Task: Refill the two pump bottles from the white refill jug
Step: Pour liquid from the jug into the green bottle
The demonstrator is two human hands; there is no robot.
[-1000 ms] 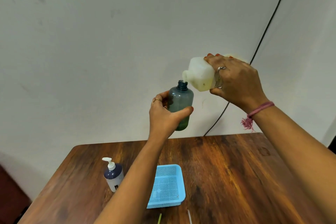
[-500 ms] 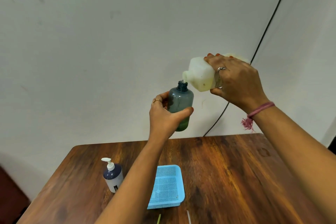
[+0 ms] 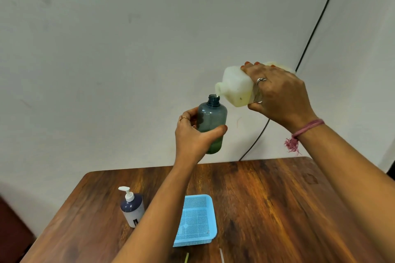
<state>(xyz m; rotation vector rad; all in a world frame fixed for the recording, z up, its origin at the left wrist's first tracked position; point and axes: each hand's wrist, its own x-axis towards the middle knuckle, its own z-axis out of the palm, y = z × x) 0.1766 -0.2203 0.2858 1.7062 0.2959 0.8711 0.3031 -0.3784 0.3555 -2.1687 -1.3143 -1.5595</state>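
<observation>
— What can't you make out?
— The right hand [image 3: 275, 94] covers the rear of the white jug [image 3: 237, 86], and the left hand [image 3: 195, 134] hides part of the blue-grey bottle [image 3: 211, 117].
— Anything cut off?
— The bench [image 3: 267, 198] runs past the bottom edge, as do two thin sticks [image 3: 221, 256]. The label on the pump bottle [image 3: 132, 209] is too small to read.

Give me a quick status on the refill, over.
Left hand grips open blue bottle, held up. Right hand tips white jug, spout at the bottle's neck. Second pump bottle waits on table. Nothing in the way.
</observation>
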